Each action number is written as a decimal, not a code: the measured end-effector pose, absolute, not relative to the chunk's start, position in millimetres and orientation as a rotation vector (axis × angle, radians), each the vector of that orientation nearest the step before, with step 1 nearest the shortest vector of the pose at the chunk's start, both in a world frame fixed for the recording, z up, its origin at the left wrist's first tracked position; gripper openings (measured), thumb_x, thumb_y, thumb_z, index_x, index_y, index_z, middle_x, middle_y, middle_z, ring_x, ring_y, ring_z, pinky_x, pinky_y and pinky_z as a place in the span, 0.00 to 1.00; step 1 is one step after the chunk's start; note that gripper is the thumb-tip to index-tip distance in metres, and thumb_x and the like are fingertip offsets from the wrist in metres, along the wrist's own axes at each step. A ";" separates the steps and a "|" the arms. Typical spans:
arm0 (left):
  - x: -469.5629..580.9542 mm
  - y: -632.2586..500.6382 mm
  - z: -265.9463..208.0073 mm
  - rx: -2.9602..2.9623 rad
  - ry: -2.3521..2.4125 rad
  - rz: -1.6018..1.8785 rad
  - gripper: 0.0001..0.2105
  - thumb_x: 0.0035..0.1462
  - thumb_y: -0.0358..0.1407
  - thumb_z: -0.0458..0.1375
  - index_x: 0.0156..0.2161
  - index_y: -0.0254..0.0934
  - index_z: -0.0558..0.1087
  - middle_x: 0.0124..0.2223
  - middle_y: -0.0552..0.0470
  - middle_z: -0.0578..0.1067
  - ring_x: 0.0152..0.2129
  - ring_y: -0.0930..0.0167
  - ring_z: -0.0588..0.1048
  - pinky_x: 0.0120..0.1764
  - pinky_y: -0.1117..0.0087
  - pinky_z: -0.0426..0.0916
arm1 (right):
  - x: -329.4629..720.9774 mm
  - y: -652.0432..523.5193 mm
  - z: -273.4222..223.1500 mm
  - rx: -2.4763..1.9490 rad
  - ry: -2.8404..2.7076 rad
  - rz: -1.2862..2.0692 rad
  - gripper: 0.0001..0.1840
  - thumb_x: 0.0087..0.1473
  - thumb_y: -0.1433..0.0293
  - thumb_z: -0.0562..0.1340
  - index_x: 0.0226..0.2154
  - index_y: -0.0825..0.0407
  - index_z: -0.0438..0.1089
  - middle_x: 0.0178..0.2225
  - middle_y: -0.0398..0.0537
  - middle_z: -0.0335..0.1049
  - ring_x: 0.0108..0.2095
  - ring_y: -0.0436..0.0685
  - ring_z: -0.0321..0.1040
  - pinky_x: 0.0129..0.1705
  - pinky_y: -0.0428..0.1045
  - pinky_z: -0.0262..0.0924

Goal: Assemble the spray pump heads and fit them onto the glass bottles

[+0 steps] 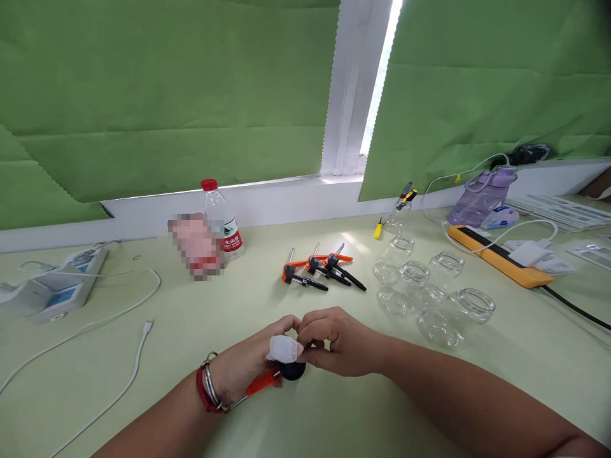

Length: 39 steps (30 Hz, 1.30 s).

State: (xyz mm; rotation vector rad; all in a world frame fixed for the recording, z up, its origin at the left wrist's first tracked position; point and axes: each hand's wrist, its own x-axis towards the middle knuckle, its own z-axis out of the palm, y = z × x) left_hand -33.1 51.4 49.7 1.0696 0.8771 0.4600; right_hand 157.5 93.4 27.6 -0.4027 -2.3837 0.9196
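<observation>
Left grip (pixel 251 362) around orange-black tool (pixel 263 381).

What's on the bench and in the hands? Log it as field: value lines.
Left hand: holds an orange-and-black piece; white covering on thumb
Right hand: fingertips bunched near the piece's black end; grip contents hidden
Ahead: three similar pieces, side by side
Right side: transparent jars, orange power strip, purple bottle
Back left: red-capped bottle beside a blurred pink item
Left side: white cables
</observation>
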 end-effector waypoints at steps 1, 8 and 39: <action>-33.1 51.4 49.6 1.071 0.877 0.460 0.12 0.50 0.41 0.55 0.39 0.39 0.62 0.33 0.55 0.64 0.27 0.74 0.62 0.28 0.72 0.58 | 157.5 93.5 27.5 -0.406 -2.382 0.926 0.04 0.50 0.75 0.61 0.31 0.53 0.71 0.28 0.45 0.68 0.28 0.48 0.63 0.31 0.42 0.58; -33.4 51.8 49.5 1.061 0.872 0.464 0.10 0.49 0.38 0.55 0.38 0.40 0.63 0.35 0.55 0.65 0.28 0.73 0.63 0.28 0.72 0.57 | 157.0 93.6 25.3 -0.425 -2.353 0.942 0.02 0.49 0.74 0.63 0.29 0.53 0.70 0.27 0.43 0.68 0.27 0.47 0.62 0.29 0.42 0.57; -31.9 51.6 51.4 1.056 0.882 0.466 0.10 0.47 0.36 0.55 0.37 0.39 0.62 0.34 0.55 0.65 0.28 0.73 0.63 0.27 0.72 0.57 | 155.6 92.9 23.2 -0.457 -2.325 0.966 0.04 0.49 0.70 0.65 0.28 0.53 0.70 0.26 0.43 0.68 0.26 0.47 0.62 0.28 0.42 0.58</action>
